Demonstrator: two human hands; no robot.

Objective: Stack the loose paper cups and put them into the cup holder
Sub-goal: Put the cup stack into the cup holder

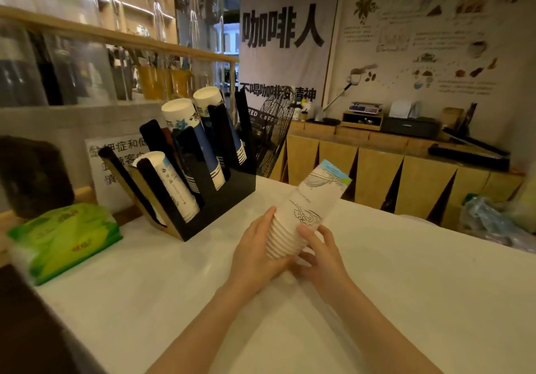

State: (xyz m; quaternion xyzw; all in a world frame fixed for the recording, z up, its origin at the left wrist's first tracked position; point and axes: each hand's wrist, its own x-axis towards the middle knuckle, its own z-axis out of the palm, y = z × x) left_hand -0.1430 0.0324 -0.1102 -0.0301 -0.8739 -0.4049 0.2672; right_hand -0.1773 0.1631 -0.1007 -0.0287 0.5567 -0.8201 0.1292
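A stack of white paper cups (pixel 311 202) with line drawings and a blue-green base hangs tilted over the white counter, base pointing away and up to the right. My left hand (pixel 256 249) grips the rims from the left and below. My right hand (pixel 320 253) holds the same rims from the right, thumb on top. To the left stands the black cup holder (pixel 229 199), its slanted slots holding a white cup stack (pixel 171 182) in front and two blue-and-white stacks (pixel 191 141) behind. The holder is apart from the stack in my hands.
A green tissue pack (pixel 63 240) lies on the counter's left edge. Behind the holder stands a printed sign (pixel 116 167). A black wire basket (pixel 274 133) sits behind the holder's right side. A cardboard-fronted counter (pixel 406 182) with devices runs along the back right. White countertop (pixel 406 281) spreads right.
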